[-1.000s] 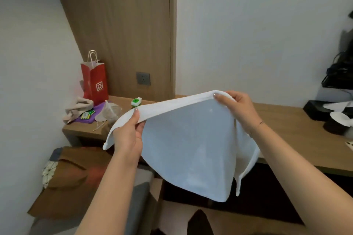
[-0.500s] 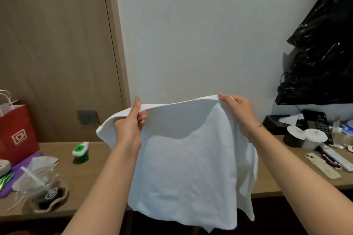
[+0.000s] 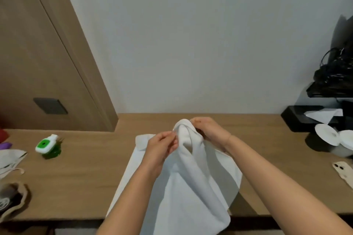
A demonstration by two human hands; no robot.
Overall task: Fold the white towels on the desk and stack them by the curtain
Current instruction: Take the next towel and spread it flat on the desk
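- the left hand and the right hand meet close together above the middle of the wooden worktop, each pinching the top edge of a white towel.
- the towel's upper edge is bunched into a peak between the two hands; the rest hangs down in long folds toward the near edge of the worktop and past it.
- beneath the left forearm a flat white towel layer lies on the worktop, running from mid-depth to the near edge; whether it is part of the held towel or a separate one cannot be told.
- to the left sits a small green and white bottle, well apart from the towel.
- at the far right stand a black tissue box and white round lids, with a pale phone nearer.
- a dark wall socket is set in the wood panel at the far left.
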